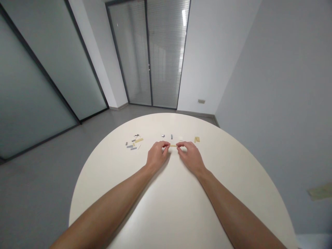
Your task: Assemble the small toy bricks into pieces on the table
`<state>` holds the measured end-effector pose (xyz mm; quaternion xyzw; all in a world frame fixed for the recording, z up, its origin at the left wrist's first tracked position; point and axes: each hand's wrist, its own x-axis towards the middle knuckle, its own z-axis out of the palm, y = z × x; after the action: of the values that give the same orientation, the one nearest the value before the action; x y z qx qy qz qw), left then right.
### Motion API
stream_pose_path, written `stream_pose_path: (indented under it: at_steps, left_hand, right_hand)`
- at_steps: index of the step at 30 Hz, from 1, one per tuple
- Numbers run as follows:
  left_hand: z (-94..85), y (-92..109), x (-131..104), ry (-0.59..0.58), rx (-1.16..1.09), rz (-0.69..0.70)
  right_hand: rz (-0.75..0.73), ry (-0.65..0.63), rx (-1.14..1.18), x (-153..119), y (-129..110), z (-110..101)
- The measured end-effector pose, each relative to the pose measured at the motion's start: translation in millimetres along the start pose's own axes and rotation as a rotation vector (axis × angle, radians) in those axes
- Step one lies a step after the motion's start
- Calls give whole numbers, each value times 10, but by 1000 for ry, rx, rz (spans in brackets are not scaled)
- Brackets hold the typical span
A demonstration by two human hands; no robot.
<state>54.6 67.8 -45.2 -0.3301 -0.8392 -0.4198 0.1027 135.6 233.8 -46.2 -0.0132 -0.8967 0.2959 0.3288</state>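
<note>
Between my two hands is a thin tan strip point(173, 145), low over the table, too small to tell more of its kind. My left hand point(157, 153) pinches its left end between thumb and fingertips. At the other end, my right hand point(191, 155) has thumb and fingers closed on the strip too. Just beyond the hands lie a small blue-grey piece point(171, 136), a small shiny metallic piece point(163, 135) and a faint white piece point(181, 139). The strip's ends are hidden by my fingertips.
A round white table point(166, 207) bears everything. Left of my hands lies a loose group of small parts, among them a tan bar point(139, 140), grey-blue bars point(130, 146) and dark bits point(136, 135). Tan pieces point(197, 139) lie at the right. Behind stands a glass door point(166, 52).
</note>
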Motion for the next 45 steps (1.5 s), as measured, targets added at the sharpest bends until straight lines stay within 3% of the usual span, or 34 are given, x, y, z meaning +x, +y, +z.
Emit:
stream_pose_path:
  at_steps: [45]
  left_hand:
    - [-6,-7,4,2,23,14]
  right_hand:
    - [-37,-38,-10,-2,-1,-17]
